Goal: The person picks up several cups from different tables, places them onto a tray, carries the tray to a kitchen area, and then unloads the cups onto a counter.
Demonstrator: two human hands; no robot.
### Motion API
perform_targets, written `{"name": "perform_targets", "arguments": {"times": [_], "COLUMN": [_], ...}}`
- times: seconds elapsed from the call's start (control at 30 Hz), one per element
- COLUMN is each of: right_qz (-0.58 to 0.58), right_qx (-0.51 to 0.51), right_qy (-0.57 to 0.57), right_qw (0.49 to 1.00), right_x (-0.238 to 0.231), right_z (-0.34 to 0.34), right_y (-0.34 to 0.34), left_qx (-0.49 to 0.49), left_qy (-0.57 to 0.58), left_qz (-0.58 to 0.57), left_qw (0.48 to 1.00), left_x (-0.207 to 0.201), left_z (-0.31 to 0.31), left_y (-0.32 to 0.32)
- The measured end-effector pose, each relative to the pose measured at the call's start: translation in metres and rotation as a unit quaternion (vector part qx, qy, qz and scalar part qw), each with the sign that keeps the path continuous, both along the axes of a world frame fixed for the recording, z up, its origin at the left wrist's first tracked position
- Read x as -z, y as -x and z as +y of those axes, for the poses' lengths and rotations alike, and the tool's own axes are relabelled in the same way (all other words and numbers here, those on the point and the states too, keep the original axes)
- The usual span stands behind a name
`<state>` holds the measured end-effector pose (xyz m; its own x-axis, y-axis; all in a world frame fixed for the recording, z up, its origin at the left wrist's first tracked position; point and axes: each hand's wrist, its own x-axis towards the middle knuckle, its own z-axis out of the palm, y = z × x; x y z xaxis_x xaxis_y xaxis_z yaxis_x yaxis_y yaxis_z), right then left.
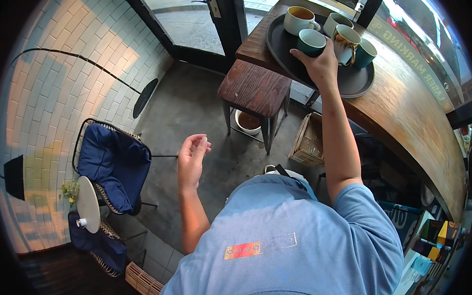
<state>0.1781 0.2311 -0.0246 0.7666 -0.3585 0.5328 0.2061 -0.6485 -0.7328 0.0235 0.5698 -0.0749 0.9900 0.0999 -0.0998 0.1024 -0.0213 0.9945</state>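
Observation:
My right hand (322,64) reaches out over a dark round tray (365,84) on the wooden counter. Its thumb and fingers are around a small teal cup (311,42) with a pale inside. Close by on the tray stand a white mug (298,20) with a yellowish inside, another pale mug (338,22), a white-and-gold patterned mug (346,43) and a green cup (365,52). Loosely curled, my left hand (193,159) hangs over the floor, thumb against the fingers, with nothing seen in it.
A wooden-topped stool (256,86) stands beside the counter (403,112), with a white bucket (248,122) of brown liquid under it. A cardboard box (308,139) sits below the counter. To the left are a blue-cushioned chair (113,159), a round side table (89,205) and a lamp (145,98).

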Motion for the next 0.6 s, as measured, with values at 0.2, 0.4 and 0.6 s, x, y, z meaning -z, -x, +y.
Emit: {"name": "perform_targets", "arguments": {"times": [0.2, 0.4, 0.6], "right_qz": [0.004, -0.103, -0.115], "right_qx": [0.050, 0.024, -0.214], "right_qy": [0.078, 0.058, -0.152], "right_qw": [0.996, 0.993, 0.958], "right_x": [0.002, -0.024, -0.007], "right_z": [-0.003, 0.042, 0.068], "right_y": [0.015, 0.093, 0.103], "left_qx": [0.013, 0.003, -0.004], "left_qy": [-0.002, -0.003, -0.013], "left_qz": [0.022, 0.032, 0.016], "left_qw": [1.000, 0.999, 1.000], "left_x": [-0.001, 0.001, -0.007], "left_z": [-0.013, -0.016, -0.016], "left_y": [-0.003, -0.007, -0.015]}}
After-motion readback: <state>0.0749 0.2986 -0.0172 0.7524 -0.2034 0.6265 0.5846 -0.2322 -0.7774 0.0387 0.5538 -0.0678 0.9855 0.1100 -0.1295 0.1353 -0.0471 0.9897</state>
